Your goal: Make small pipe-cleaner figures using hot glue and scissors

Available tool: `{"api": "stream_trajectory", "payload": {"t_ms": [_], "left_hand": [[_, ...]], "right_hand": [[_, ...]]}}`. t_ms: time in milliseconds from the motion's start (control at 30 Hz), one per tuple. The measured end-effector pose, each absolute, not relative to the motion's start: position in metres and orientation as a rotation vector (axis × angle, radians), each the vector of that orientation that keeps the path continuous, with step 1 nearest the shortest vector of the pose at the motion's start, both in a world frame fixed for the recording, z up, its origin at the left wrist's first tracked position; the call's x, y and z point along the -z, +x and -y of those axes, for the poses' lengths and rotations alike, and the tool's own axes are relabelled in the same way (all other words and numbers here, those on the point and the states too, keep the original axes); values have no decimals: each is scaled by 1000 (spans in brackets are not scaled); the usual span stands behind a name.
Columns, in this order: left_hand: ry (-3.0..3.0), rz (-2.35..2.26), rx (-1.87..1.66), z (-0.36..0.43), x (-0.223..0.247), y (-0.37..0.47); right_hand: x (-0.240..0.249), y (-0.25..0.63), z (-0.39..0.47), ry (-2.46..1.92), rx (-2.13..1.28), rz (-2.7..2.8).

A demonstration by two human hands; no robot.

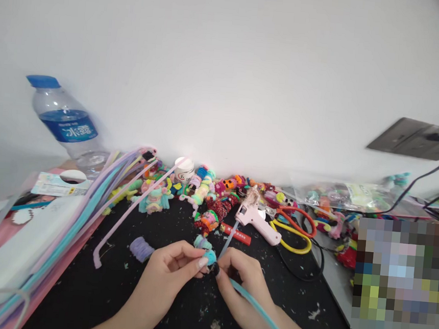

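Note:
My left hand [172, 270] is closed in a pinch on a small light-blue coil [210, 256] of pipe cleaner. My right hand [245, 284] pinches at the coil's other side, and a long light-blue pipe cleaner [258, 309] runs from its fingers down past the wrist to the lower right. Just behind the fingertips lies a small pastel coiled piece [202, 242]. To the left of my left hand rests a purple coil [141, 249]. A pink glue gun [260, 224] with a glue stick [229, 239] in its rear lies beyond my right hand.
Finished pipe-cleaner figures [155, 197] line the wall. Scissors [293, 245] with yellow handles, orange-handled ones and a small red item [238, 235] lie behind. Pipe cleaners [85, 209] are bundled at left beside a water bottle [67, 120]. A cord [409, 194] hangs from the wall socket [414, 138].

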State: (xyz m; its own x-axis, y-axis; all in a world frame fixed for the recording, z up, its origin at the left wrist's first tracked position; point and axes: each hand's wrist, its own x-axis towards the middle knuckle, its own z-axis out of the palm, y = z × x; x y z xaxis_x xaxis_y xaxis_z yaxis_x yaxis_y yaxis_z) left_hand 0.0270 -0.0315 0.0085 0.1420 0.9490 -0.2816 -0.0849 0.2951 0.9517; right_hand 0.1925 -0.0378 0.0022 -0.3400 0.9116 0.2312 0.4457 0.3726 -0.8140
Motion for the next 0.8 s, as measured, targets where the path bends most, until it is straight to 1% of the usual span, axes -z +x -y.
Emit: {"api": "stream_trajectory", "payload": {"t_ms": [800], "left_hand": [[969,-1141,-964,31,-7,26]], "right_hand": [[0,194,35,-1185,-824,1950]]}}
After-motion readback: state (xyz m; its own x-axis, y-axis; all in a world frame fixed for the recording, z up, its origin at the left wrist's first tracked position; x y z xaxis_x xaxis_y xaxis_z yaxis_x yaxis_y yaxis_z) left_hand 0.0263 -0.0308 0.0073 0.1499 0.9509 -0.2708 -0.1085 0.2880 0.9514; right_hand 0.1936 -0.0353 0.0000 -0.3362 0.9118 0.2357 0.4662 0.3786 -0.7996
